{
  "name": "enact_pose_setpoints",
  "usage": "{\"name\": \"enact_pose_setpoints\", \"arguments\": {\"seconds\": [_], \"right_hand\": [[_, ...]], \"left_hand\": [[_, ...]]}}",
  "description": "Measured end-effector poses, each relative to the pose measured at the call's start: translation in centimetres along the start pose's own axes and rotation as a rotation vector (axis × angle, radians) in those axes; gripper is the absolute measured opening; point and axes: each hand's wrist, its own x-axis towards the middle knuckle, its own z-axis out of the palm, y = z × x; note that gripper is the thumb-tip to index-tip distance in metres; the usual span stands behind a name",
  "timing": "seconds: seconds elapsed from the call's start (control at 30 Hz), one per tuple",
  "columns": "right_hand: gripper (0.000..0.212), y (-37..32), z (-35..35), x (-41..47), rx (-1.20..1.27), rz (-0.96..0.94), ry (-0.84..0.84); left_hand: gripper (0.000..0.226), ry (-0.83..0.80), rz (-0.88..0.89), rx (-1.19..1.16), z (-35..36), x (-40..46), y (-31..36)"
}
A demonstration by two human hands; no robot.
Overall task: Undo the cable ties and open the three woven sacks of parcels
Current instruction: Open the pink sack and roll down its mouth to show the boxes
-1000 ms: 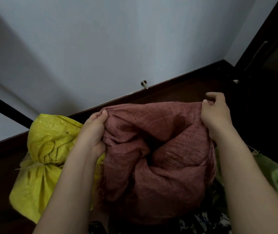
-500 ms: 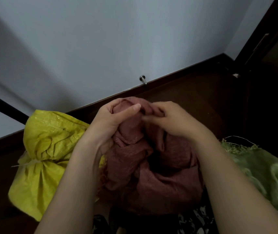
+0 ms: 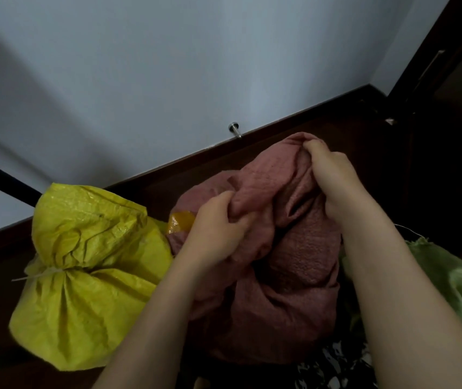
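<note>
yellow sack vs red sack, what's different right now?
The yellow sack has its neck cinched by a pale cable tie; the red sack shows no tie and its mouth is loose. The yellow sack lies untouched, while the left hand and right hand grip the red sack's cloth. Both are woven sacks on the dark floor.

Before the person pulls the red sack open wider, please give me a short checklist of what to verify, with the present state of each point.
1. Left hand grips the red sack cloth: ok.
2. Right hand grips the cloth at the sack's far edge: ok.
3. Red sack free of its tie: cannot tell, none visible.
4. Yellow sack opened: not ok, white cable tie around its neck.
5. Green sack opened: cannot tell, mostly out of view.
</note>
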Motion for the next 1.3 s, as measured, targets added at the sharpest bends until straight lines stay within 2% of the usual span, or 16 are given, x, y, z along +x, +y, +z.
{"name": "enact_pose_setpoints", "arguments": {"seconds": [0.03,0.13,0.27,0.37,0.43,0.53,0.63,0.7,0.77,0.8,0.87,0.97,1.07,1.17,1.23,1.3], "right_hand": [[0.026,-0.2,-0.2,-0.1,0.050,0.041,-0.028],[0.022,0.0,-0.9,0.4,0.136,0.073,-0.052],[0.026,1.9,-0.9,1.9,0.021,-0.100,0.088],[0.040,2.7,-1.3,2.3,-0.307,-0.348,0.235],[0.032,2.7,-1.5,2.0,-0.546,-0.571,0.289],[0.023,1.7,-1.1,1.1,-0.548,-0.785,0.049],[0.069,2.0,0.3,-0.2,-0.652,-0.705,-0.422],[0.069,3.4,1.3,0.1,-0.835,-0.626,-0.466],[0.015,3.9,2.0,0.7,-0.747,-0.621,-0.428],[0.011,4.0,1.9,1.2,-0.677,-0.619,-0.397],[0.029,3.7,1.4,1.7,-0.633,-0.573,-0.343],[0.023,3.5,0.9,1.9,-0.569,-0.499,-0.268],[0.015,3.7,1.0,2.4,-0.452,-0.398,-0.082],[0.024,3.7,0.6,2.9,-0.292,-0.263,0.080],[0.026,3.9,0.3,3.2,-0.158,-0.158,0.108],[0.022,3.9,0.0,3.4,-0.026,-0.054,0.121]], "left_hand": [[0.008,0.034,-0.047,-0.073,0.1,0.3,-0.2],[0.024,0.125,-0.361,-0.676,-0.9,1.1,-0.1],[0.035,-0.028,-0.623,-1.332,-3.3,1.4,0.3],[0.035,-0.103,-0.687,-1.378,-4.3,1.4,-0.1],[0.030,-0.100,-0.668,-1.387,-4.4,1.3,0.1],[0.029,-0.146,-0.638,-1.391,-4.3,1.4,0.4],[0.031,-0.224,-0.634,-1.354,-4.3,1.4,0.7],[0.029,-0.258,-0.648,-1.311,-4.3,1.3,0.9],[0.027,-0.262,-0.645,-1.277,-4.6,1.2,1.0],[0.027,-0.258,-0.640,-1.278,-4.8,1.1,1.0],[0.028,-0.213,-0.617,-1.259,-5.3,1.1,0.6],[0.034,-0.040,-0.436,-1.018,-5.4,1.5,-0.3],[0.062,-0.056,-0.156,-0.367,-4.8,1.1,-1.1],[0.070,-0.119,-0.106,0.233,-3.0,0.5,-1.7],[0.049,-0.045,-0.082,0.385,-1.6,0.7,-2.3],[0.014,0.019,-0.136,0.195,-1.3,1.2,-2.7]]}}
